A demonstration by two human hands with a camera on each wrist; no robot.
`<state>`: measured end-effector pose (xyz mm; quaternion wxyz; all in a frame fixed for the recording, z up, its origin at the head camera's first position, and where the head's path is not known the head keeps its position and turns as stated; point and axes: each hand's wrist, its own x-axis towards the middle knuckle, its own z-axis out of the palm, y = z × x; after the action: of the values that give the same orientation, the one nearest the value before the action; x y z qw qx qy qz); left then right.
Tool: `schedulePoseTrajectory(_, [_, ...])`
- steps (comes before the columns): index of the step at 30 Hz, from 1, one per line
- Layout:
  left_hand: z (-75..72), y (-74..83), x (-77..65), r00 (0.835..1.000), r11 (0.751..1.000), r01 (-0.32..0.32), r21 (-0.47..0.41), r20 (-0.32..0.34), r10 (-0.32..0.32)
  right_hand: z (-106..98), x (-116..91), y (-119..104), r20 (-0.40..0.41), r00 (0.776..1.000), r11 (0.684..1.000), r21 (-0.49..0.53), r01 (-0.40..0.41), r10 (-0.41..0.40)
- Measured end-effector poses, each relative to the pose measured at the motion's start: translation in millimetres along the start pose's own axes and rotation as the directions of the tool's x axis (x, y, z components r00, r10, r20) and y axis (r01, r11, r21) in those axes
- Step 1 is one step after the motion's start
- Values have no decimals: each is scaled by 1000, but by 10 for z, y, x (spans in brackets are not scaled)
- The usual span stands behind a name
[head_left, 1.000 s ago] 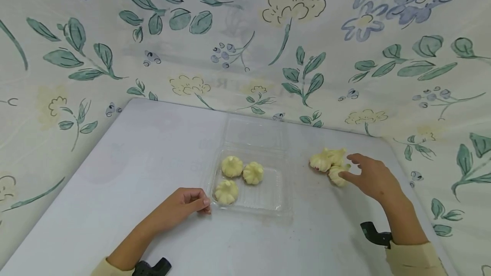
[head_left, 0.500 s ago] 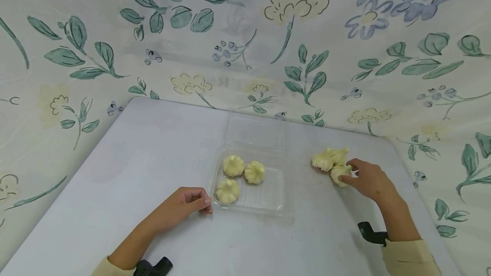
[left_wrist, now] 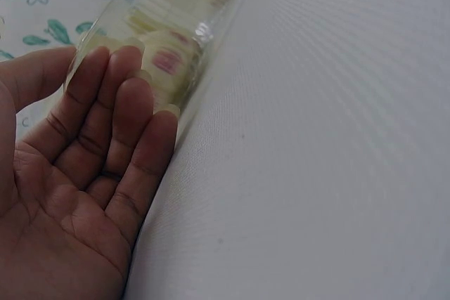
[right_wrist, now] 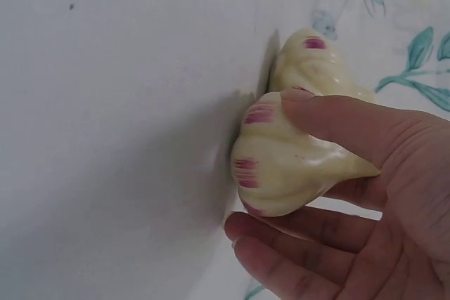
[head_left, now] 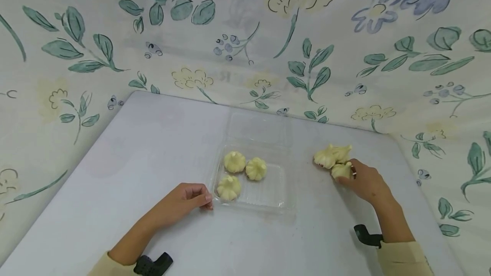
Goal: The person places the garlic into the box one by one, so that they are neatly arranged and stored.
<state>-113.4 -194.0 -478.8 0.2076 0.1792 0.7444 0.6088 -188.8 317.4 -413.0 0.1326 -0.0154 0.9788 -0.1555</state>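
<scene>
My right hand (head_left: 369,182) grips a cream garlic bulb (right_wrist: 281,163) with pink-purple streaks. In the right wrist view the thumb lies on its upper side and the fingers are beneath it. This bulb is at the front of a small group of garlic bulbs (head_left: 325,157) on the right of the table. My left hand (head_left: 183,205) rests by the near left corner of a clear plastic container (head_left: 268,203), its relaxed fingers (left_wrist: 133,117) at the container's edge. Inside the container sit three garlic bulbs (head_left: 229,188), toward its left side.
The container's transparent lid (head_left: 258,129) lies folded back behind it. Everything stands on a white table (head_left: 153,139), and a flower-patterned cloth (head_left: 245,33) hangs behind and around it. Each wrist wears a black camera mount (head_left: 368,235).
My right hand has moved in onto the front garlic bulb and closed its thumb and fingers round it. The left hand has stayed by the container. The head view has shifted slightly.
</scene>
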Motion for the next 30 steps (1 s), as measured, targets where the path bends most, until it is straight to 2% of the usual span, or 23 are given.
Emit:
schedulePoseTrajectory(11, [-4, 27, -6, 1000, 1000, -12, 0, 0, 12, 75, -54, -12, -63, 998, 1000, 6, -2, 2])
schedulePoseTrajectory(24, [-2, 45, -18, 1000, 999, -31, -13, -1, 31, 111, -68, -6, -90, 995, 999, 15, -30, 32])
schedulePoseTrajectory(30, [2, 29, -17, 999, 999, -39, -17, 4, 39, 134, -97, 21, -122, 993, 999, 47, -4, 9])
